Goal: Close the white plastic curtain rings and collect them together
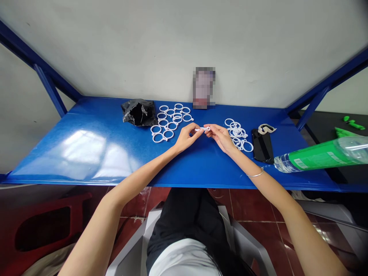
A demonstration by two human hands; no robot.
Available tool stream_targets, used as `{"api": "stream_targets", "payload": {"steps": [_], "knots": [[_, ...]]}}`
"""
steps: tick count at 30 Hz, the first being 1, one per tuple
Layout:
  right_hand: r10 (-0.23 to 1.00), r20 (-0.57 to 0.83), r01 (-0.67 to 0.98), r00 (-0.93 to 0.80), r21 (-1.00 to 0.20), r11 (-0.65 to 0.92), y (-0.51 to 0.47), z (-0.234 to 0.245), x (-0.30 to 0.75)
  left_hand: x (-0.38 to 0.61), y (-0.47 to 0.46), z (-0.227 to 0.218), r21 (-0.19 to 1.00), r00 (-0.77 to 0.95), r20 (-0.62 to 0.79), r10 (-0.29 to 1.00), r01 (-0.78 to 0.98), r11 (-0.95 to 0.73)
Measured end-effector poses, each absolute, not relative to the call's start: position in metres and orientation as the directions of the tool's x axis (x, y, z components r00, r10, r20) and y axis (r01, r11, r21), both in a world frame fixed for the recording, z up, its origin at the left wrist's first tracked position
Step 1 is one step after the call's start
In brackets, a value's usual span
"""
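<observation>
Between my two hands, above the middle of the blue table (184,165), is a white plastic ring (203,129), seen edge-on with a small round eyelet at its right end. My left hand (187,136) pinches its left side. The fingertips of my right hand (219,135) grip it by the eyelet. To the left of my left hand lies a loose spread of similar white rings (157,137) with small eyelets. A tighter, overlapping heap of white rings (247,146) lies just right of my right hand.
A torn black plastic bag (139,112) gapes at the back left. A blurred-out upright panel (203,88) leans against the wall. On the right are a black phone (263,147), a whitish curved item (266,129) and a clear bottle with a green label (319,155).
</observation>
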State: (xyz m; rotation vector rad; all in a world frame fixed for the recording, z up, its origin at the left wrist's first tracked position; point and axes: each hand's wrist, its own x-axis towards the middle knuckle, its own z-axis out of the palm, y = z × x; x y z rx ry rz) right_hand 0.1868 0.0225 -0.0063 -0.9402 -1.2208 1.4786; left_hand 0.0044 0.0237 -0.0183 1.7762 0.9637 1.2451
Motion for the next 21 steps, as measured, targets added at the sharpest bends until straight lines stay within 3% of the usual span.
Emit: {"api": "stream_targets", "payload": {"steps": [21], "knots": [[0.979, 0.035, -0.173, -0.199, -0.985, 0.0, 0.0211, -0.0064, 0.1858, 0.0051, 0.0224, -0.0173, 0.887, 0.241, 0.392, 0.888, 0.155, -0.434]]}}
